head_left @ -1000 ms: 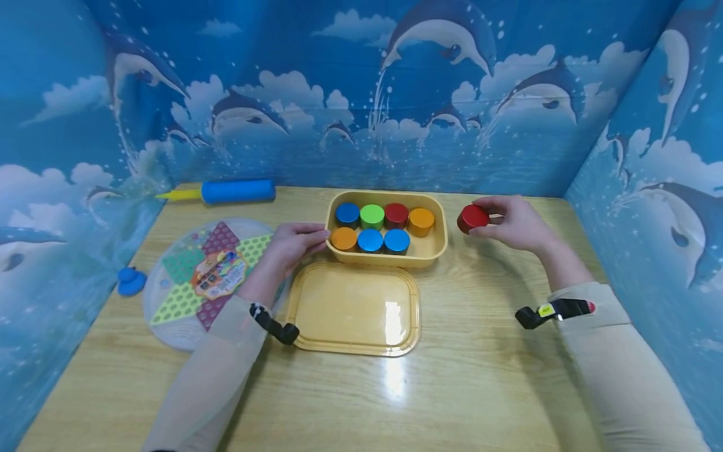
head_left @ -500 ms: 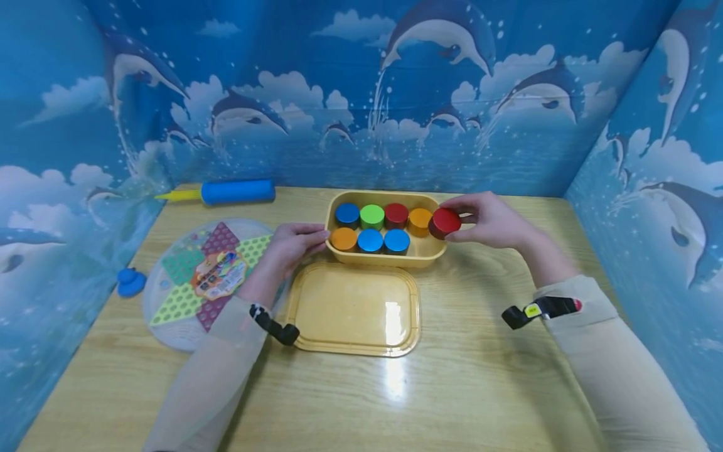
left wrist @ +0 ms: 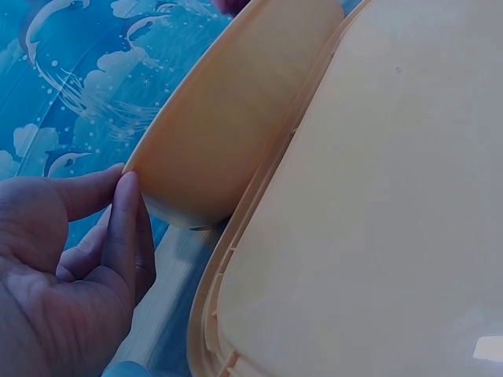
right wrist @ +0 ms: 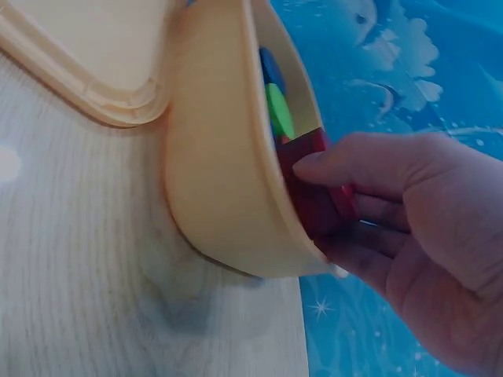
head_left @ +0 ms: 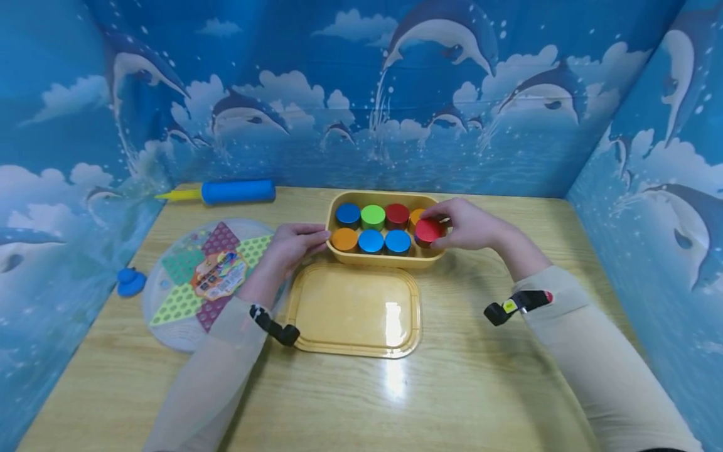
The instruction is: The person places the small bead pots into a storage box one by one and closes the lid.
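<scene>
My left hand [head_left: 290, 247] pinches the left rim of a yellow-orange plastic box [head_left: 361, 258] between thumb and fingers, which the left wrist view shows closely. With thumb and fingers, my right hand [head_left: 471, 225] grips a short red cylinder [head_left: 429, 231] inside the box's front right corner. In the right wrist view the red cylinder [right wrist: 310, 188] sits below the rim. Two rows of similar cylinders stand in the box: blue [head_left: 348, 215], green [head_left: 373, 216], dark red [head_left: 397, 216] and orange at the back, orange [head_left: 344, 239] and two light blue in front. The back orange one is partly hidden.
The box's lid [head_left: 350, 314] lies flat on the table just in front. At left are a round colourful board [head_left: 186, 270] with a label, a blue pump [head_left: 240, 191] with a yellow nozzle, and a small blue object [head_left: 130, 282]. Dolphin-printed curtains [head_left: 361, 138] enclose the table.
My right hand has carried the red cylinder leftward, from the table right of the box, over the rim and into the front right corner. The left hand has kept its pinch on the rim.
</scene>
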The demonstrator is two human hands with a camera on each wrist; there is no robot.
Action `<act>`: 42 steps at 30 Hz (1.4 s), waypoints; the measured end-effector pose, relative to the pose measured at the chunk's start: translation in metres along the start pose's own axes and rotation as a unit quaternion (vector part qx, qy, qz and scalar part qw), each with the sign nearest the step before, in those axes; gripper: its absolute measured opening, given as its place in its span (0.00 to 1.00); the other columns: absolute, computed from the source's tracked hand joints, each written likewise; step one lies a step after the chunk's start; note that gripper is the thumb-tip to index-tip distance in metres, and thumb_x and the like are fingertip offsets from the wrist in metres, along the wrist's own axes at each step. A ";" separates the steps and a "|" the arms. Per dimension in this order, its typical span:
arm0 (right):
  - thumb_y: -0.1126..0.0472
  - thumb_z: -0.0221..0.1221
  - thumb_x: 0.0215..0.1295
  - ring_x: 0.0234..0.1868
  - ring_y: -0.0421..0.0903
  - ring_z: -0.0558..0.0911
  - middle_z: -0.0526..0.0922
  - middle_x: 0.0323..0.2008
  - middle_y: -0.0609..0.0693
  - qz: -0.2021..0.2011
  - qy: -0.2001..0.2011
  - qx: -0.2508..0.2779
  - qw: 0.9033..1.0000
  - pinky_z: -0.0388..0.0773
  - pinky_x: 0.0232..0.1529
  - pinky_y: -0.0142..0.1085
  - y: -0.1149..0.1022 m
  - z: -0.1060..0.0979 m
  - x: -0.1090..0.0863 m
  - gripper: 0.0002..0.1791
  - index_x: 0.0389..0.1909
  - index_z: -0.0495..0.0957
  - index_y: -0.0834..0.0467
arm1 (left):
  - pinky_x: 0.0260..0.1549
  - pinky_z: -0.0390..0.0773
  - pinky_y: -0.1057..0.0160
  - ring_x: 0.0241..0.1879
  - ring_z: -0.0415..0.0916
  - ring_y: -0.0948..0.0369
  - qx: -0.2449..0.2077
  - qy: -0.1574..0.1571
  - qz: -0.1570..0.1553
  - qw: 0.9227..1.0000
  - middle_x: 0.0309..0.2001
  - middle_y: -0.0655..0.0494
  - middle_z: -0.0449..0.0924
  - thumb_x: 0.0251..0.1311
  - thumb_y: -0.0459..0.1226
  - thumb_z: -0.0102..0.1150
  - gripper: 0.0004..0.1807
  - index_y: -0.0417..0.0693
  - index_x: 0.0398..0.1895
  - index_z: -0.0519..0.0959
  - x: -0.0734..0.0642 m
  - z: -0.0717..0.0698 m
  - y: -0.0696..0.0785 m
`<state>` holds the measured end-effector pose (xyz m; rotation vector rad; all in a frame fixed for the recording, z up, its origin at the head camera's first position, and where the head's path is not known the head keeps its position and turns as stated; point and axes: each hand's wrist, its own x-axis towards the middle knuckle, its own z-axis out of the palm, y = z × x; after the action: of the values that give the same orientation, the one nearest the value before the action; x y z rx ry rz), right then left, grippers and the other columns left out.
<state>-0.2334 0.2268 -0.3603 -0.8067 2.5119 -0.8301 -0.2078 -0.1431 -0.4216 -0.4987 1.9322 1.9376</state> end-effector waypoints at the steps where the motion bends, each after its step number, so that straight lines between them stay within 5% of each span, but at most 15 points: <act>1: 0.68 0.73 0.60 0.51 0.54 0.82 0.83 0.56 0.59 -0.002 -0.007 -0.014 1.000 0.84 0.56 0.52 -0.001 0.001 0.002 0.31 0.65 0.78 0.68 | 0.51 0.87 0.64 0.54 0.85 0.57 0.000 -0.001 0.001 1.000 0.61 0.47 0.80 0.72 0.34 0.68 0.22 0.42 0.67 0.81 0.000 0.000 0.000; 27: 0.69 0.74 0.61 0.46 0.52 0.81 0.85 0.50 0.55 -0.017 -0.037 -0.070 0.997 0.84 0.48 0.46 -0.006 0.010 0.011 0.27 0.62 0.82 0.67 | 0.52 0.87 0.63 0.53 0.85 0.56 -0.013 -0.008 0.013 1.000 0.61 0.45 0.80 0.72 0.32 0.68 0.22 0.39 0.67 0.80 -0.003 0.001 0.000; 42: 0.69 0.75 0.61 0.45 0.51 0.82 0.86 0.46 0.54 0.013 -0.069 -0.089 0.994 0.86 0.49 0.45 -0.007 0.014 0.020 0.23 0.58 0.84 0.67 | 0.52 0.87 0.63 0.53 0.85 0.56 -0.008 -0.005 0.013 1.000 0.61 0.46 0.80 0.72 0.33 0.68 0.22 0.40 0.67 0.81 -0.001 0.000 -0.002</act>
<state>-0.2384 0.2037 -0.3699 -0.8562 2.4909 -0.5278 -0.2059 -0.1432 -0.4230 -0.4692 1.9280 1.9698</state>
